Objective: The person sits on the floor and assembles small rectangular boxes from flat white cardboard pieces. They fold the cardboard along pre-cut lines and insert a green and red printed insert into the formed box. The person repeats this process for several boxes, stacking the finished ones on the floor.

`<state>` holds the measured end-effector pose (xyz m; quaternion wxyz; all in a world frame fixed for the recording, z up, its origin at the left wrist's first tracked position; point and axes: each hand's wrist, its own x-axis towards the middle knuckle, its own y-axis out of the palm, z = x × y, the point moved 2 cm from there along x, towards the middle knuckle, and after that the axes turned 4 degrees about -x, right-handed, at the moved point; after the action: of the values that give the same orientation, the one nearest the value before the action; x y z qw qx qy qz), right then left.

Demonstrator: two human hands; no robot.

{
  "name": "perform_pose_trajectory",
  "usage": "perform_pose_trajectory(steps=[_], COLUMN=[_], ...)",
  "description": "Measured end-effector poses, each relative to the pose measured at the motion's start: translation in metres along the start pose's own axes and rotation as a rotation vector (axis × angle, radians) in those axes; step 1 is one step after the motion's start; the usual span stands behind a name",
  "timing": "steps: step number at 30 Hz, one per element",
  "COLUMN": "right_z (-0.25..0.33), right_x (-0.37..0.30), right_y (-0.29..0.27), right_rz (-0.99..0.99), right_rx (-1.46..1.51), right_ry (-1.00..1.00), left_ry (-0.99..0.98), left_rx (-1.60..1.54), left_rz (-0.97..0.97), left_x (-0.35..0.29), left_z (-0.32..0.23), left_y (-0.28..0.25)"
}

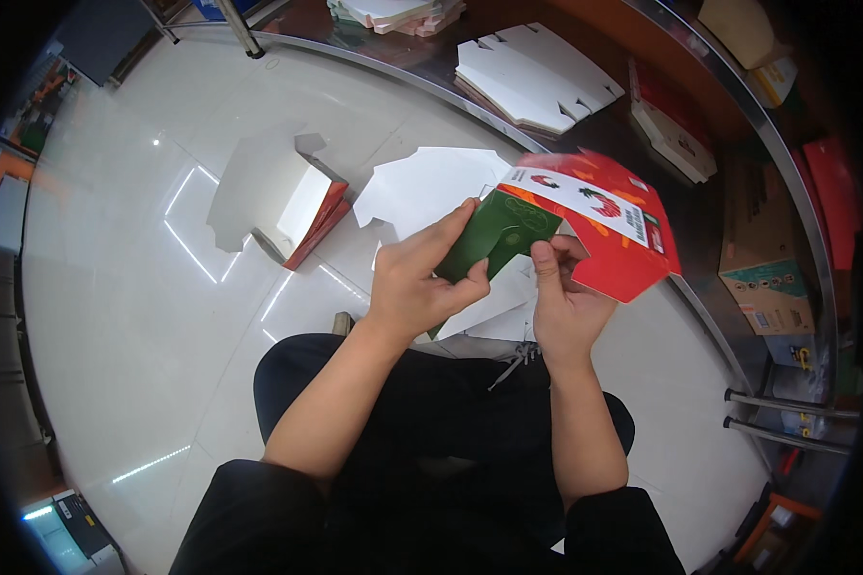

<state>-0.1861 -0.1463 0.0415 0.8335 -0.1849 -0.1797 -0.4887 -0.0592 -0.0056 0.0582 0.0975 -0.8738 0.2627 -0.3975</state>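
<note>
So there's one person sitting low with two bare hands on one red-and-green box [599, 206], which is up off the floor [163, 326], roughly above the lap. Left hand [417, 278] is closed on the green side, thumb on its face and fingers along the edge. Right hand [573, 302] has it pinched too, thumb out front and the other fingers partly hidden under a red flap. Underneath there's some white card [436, 182] lying flat; pieces overlap, so no exact count. One more box, a half-folded one [331, 228], red outside and pale inside, sits on the floor off to the left. The shelf [379, 59] up top has two stacks of card, a white stack [537, 72] and a paler-edged stack [398, 14], plus one flattish red package [666, 105] near the right end.
</note>
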Motion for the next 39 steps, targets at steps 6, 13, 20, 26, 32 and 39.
perform_pose_trajectory(steps=[6, 13, 20, 26, 32, 39], right_z=[0.005, -0.009, -0.009, 0.025, 0.014, 0.020], right_x=[-0.005, -0.017, -0.011, 0.012, 0.004, -0.010], right_y=[0.013, 0.017, 0.008, 0.004, 0.009, 0.018], right_rz=[0.186, 0.233, 0.377, 0.630, 0.366, 0.085], right_rx=[0.162, 0.000, 0.100, -0.155, -0.178, -0.119], right_ry=[0.462, 0.216, 0.104, -0.150, -0.264, -0.104], left_ry=[-0.051, -0.144, -0.507, -0.845, -0.875, -0.657], left_rx=[0.003, -0.132, -0.422, -0.825, -0.881, -0.751], left_rz=[-0.021, 0.053, 0.353, -0.249, -0.342, -0.212], left_x=[-0.006, -0.004, 0.011, 0.013, 0.008, 0.002], left_z=[0.012, 0.014, -0.001, 0.017, 0.022, 0.010], left_y=[0.000, 0.008, 0.000, -0.009, -0.003, 0.005])
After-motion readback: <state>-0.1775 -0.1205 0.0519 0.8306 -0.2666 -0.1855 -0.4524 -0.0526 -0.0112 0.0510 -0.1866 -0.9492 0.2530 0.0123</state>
